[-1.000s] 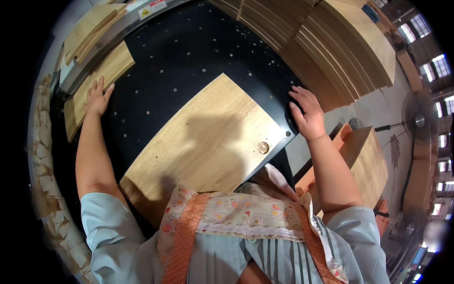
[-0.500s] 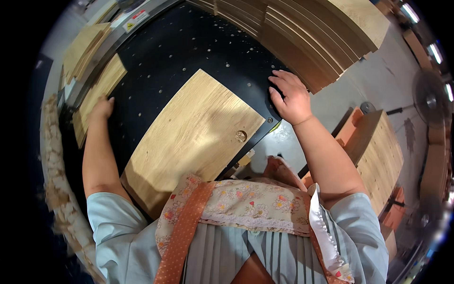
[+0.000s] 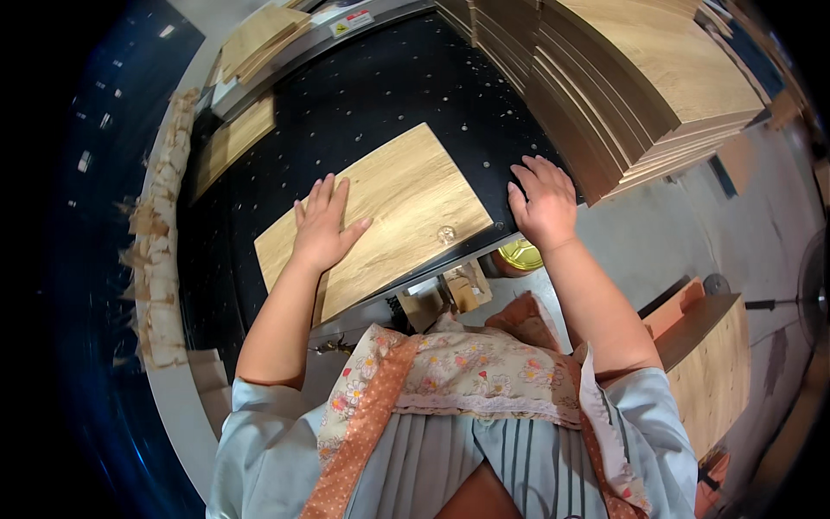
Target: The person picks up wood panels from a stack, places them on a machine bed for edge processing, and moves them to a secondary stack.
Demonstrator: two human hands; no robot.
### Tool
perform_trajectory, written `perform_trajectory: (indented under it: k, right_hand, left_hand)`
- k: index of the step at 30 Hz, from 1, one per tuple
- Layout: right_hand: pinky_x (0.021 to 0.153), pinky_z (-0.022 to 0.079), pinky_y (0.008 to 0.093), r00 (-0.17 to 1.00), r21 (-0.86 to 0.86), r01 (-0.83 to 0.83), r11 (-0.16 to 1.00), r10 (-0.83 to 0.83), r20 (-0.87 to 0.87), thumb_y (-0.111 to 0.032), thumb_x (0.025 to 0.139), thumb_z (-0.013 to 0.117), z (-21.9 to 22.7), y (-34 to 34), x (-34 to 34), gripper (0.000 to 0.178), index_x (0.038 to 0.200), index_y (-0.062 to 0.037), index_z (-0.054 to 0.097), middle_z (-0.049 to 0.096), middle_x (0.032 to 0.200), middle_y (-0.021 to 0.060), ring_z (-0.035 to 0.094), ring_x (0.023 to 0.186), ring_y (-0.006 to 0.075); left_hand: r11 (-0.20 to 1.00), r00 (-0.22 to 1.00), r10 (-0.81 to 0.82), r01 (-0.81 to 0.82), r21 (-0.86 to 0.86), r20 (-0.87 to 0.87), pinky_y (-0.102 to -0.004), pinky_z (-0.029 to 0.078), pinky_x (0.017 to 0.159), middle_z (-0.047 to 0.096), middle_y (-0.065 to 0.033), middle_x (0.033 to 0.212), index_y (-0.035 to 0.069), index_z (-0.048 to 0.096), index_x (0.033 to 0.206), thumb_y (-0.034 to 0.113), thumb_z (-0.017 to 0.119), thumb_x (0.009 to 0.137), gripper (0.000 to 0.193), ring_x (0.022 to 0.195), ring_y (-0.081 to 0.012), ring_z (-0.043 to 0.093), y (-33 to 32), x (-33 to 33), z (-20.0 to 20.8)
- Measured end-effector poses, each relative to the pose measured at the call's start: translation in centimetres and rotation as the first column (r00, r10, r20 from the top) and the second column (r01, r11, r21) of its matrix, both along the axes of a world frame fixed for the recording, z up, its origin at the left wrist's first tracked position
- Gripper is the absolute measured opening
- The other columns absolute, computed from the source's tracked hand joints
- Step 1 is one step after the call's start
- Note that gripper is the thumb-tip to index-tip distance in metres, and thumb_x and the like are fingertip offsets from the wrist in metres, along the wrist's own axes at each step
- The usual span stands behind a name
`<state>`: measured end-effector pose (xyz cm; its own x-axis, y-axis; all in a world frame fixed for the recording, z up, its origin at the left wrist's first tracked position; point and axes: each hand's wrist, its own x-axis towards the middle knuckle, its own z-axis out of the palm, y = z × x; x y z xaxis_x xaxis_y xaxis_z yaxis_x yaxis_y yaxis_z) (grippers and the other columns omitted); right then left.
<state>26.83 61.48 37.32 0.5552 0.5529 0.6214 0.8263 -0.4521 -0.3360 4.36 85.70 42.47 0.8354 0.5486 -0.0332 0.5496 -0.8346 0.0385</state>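
Note:
A wood-grain board [image 3: 406,195] lies flat on the black table [image 3: 363,112], with a round hole near its right corner. Across its left part rests my left hand [image 3: 325,223], palm down with the fingers spread. My right hand [image 3: 546,199] lies at the table's right edge, just beyond the board's right corner and apart from it. Its fingers are stretched out and it holds nothing. Beside the machine at the table's left, another wood-grain board [image 3: 235,143] lies partly under the pale frame.
Tall stacks of boards [image 3: 596,112] border the table at the far right. Several boards [image 3: 259,39] sit on the pale machine frame at the far left. Below the near edge are a yellow-topped round container [image 3: 521,253] and a cardboard box [image 3: 467,284]. More panels [image 3: 713,363] stand at the right.
My left hand has moved from the left-hand board onto the middle board. The view has shifted, and the middle board appears turned and farther up the table. My right hand stays at the edge.

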Motion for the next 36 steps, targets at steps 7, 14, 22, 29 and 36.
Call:
perform_trajectory:
  k: [7,14,22,29,36]
  right_hand:
    - [0.098,0.035,0.0453,0.999,-0.032,-0.033,0.999,0.033,0.000,-0.025,0.081,0.057,-0.5,-0.1,0.2,0.026,0.102,-0.0124,0.064,0.059,0.114,0.0061,0.051,0.114,0.0255]
    - [0.098,0.034,0.0469,0.999,-0.065,-0.028,0.998,0.030,0.028,-0.023,0.081,0.057,-0.5,-0.6,0.7,0.025,0.103,-0.0125,0.064,0.059,0.115,0.0062,0.050,0.114,0.0255]
    - [0.098,0.035,0.0433,0.996,-0.082,-0.063,0.995,0.067,0.050,-0.022,0.081,0.056,-0.3,-0.4,0.2,0.025,0.103,-0.0123,0.064,0.059,0.115,0.0059,0.051,0.114,0.0251]
    - [0.098,0.034,0.0469,0.997,-0.074,-0.063,0.995,0.066,0.029,-0.022,0.080,0.057,-0.4,-0.4,0.3,0.026,0.103,-0.0117,0.064,0.059,0.116,0.0057,0.050,0.115,0.0249]
    - [0.099,0.034,0.0456,0.997,-0.078,-0.066,0.995,0.069,0.037,-0.020,0.079,0.056,-0.8,-0.3,0.4,0.027,0.104,-0.0119,0.064,0.059,0.116,0.0055,0.050,0.115,0.0245]
  left_hand:
    - [0.999,0.996,-0.033,0.034,-0.004,0.087,-0.0490,0.013,0.111,0.028,-0.0137,0.146,0.014,0.035,0.139,0.046,0.057,0.082,0.068,0.137,-0.0308,0.021,-2.2,1.5,-0.1]
    - [0.990,0.983,-0.138,0.142,-0.020,0.122,-0.0500,0.021,0.108,0.030,-0.0162,0.144,0.009,0.035,0.138,0.032,0.067,0.078,0.072,0.136,-0.0339,0.023,-8.1,-1.2,1.4]
    - [0.989,0.990,-0.118,0.110,0.096,0.081,-0.0491,0.022,0.109,0.031,-0.0084,0.144,0.014,0.033,0.138,0.016,0.071,0.070,0.078,0.135,-0.0247,0.028,-11.9,-3.8,-0.4]
    - [0.980,0.979,-0.167,0.153,0.124,0.114,-0.0484,0.025,0.108,0.034,-0.0085,0.143,0.013,0.036,0.137,0.014,0.069,0.071,0.074,0.133,-0.0247,0.032,-11.8,-4.1,-0.6]
    - [0.976,0.978,-0.174,0.157,0.150,0.113,-0.0492,0.026,0.107,0.035,-0.0099,0.142,0.012,0.037,0.136,0.015,0.069,0.071,0.073,0.132,-0.0253,0.032,-11.9,-4.3,-0.3]
